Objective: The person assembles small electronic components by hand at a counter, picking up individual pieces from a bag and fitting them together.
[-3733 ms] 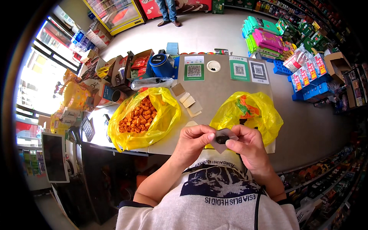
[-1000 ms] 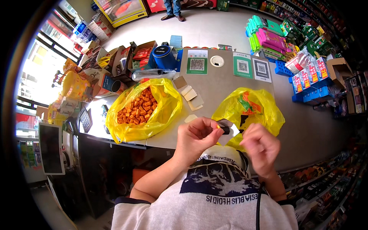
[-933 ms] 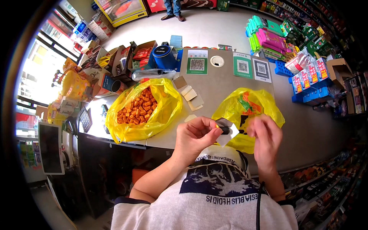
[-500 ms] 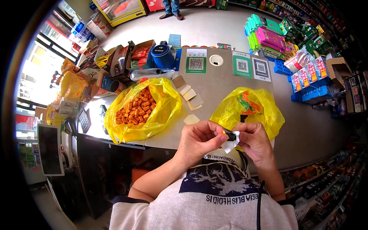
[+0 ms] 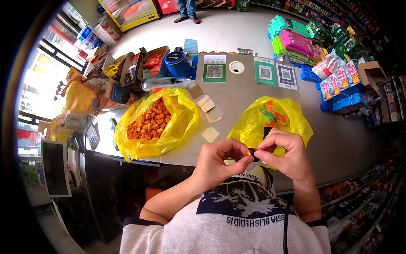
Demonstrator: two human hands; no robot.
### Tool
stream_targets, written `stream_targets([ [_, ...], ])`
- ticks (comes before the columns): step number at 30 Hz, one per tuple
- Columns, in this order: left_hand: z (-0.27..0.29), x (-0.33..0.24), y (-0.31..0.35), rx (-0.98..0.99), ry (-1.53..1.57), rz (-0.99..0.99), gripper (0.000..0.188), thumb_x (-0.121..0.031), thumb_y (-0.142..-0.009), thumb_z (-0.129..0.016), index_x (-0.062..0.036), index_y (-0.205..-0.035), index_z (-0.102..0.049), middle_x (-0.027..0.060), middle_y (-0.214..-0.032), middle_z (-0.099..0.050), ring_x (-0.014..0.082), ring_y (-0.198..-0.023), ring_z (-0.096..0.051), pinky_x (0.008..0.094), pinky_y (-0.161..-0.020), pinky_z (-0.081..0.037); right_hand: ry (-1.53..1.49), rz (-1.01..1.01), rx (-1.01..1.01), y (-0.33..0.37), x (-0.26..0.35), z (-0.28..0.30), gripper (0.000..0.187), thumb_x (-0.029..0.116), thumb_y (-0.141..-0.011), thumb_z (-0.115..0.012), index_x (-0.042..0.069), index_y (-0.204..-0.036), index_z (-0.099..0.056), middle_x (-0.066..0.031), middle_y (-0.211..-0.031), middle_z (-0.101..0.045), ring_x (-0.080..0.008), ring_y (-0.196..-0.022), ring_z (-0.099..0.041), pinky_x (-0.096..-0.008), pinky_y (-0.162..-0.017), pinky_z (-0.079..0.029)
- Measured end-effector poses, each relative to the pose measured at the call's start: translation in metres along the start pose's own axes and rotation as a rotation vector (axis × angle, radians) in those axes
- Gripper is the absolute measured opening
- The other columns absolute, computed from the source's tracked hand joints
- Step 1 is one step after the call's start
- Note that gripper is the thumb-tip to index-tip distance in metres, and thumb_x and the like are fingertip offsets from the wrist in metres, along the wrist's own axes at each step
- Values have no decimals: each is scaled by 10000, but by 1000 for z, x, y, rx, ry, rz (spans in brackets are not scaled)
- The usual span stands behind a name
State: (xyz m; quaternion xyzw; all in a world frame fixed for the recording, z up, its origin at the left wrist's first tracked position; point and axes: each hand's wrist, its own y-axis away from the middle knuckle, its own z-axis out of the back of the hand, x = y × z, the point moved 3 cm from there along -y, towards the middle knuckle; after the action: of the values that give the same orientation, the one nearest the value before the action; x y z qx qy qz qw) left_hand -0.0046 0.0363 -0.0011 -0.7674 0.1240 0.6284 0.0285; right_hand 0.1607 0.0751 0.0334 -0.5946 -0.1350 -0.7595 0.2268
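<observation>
Close in front of my chest, both hands meet over the counter's near edge. My left hand (image 5: 222,163) pinches a small dark piece (image 5: 252,153) with an orange bit showing at the thumb and index finger; its kind is unclear. My right hand (image 5: 289,154) is closed in a pinch right beside that piece, and what lies between its fingertips is mostly hidden. Behind my right hand sits an open yellow plastic bag (image 5: 243,125) with an orange-and-green wrapper (image 5: 273,115) in it. To the left, another yellow plastic bag (image 5: 184,116) holds many small orange-brown wrapped pieces (image 5: 150,120).
Pale paper squares (image 5: 210,134) lie on the grey counter (image 5: 237,93) between the bags. Code cards (image 5: 215,72) and a round hole (image 5: 237,67) are farther back. A blue canister (image 5: 177,63) and boxes stand left. A person's legs (image 5: 187,8) show beyond the counter.
The white scrap beside the dark piece has mostly gone from sight. My right hand has lifted slightly and turned, its fingertips now pinching close to my left ones.
</observation>
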Motion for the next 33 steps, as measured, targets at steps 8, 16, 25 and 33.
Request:
stream_targets([
  [8,-3,-3,0,-35,-112,-31,117,-43,-757,-671,27,-820,-601,33,-733,-623,67,-680,-580,196,-624,-470,288,117,-210,1,9,-5,55,-2,-742,-651,-21,-747,-600,-41,-677,-564,-99,-615,-537,-220,-555,-427],
  [16,-3,-3,1,-79,142,-7,84,6,-775,-644,32,-832,-589,14,-766,-605,51,-691,-555,179,-620,-456,-635,-332,-123,26,-51,-4,155,100,-784,-661,-49,-822,-642,-43,-696,-598,-96,-623,-524,-206,-601,-423],
  [25,-7,-4,3,-8,129,28,94,0,-779,-646,39,-840,-584,26,-791,-604,62,-716,-559,187,-644,-463,-849,-356,-80,24,-47,-14,188,103,-710,-724,-42,-804,-648,-44,-680,-605,-95,-611,-527,-206,-587,-427],
  [33,-6,-3,6,-3,111,16,119,-24,-774,-660,30,-847,-584,21,-797,-608,71,-735,-570,202,-662,-471,-631,-383,-107,25,-34,-15,123,47,-726,-703,-38,-797,-652,-39,-704,-634,-73,-657,-557,-197,-633,-445],
])
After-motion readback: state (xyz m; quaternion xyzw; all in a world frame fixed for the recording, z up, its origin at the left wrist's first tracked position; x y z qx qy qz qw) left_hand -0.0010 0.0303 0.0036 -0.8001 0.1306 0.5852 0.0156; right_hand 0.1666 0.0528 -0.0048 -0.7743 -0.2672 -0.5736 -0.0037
